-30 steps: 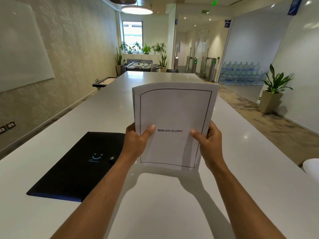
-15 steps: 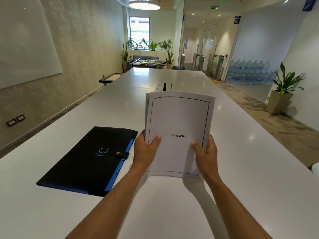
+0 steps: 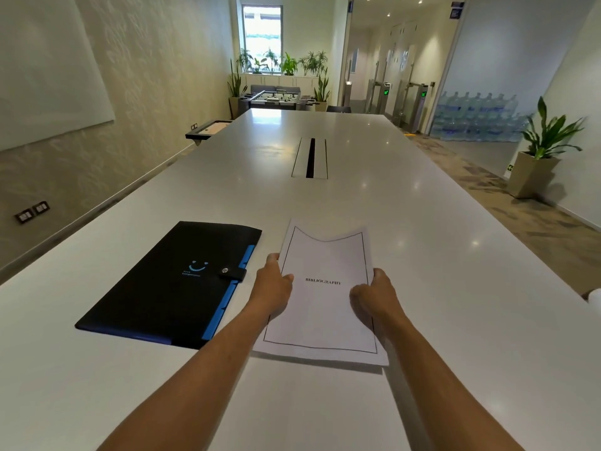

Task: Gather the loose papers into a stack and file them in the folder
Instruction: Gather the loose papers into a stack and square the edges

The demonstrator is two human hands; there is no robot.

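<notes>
A stack of white papers (image 3: 325,307) with a black border and the word BIBLIOGRAPHY on top lies low over the white table, its far edge sagging in the middle. My left hand (image 3: 271,286) grips the stack's left edge and my right hand (image 3: 374,296) grips its right edge. A black folder (image 3: 172,284) with a blue spine strip, a smile logo and a snap tab lies shut on the table just left of the stack, apart from my left hand.
The long white table (image 3: 422,255) stretches ahead, with a cable slot (image 3: 310,157) in its middle. A white object (image 3: 595,297) pokes in at the right edge. A potted plant (image 3: 540,154) stands on the floor to the right.
The stack, held upright in both hands a second ago, has come down and tilted nearly flat over the table beside the folder. The camera has tipped downward.
</notes>
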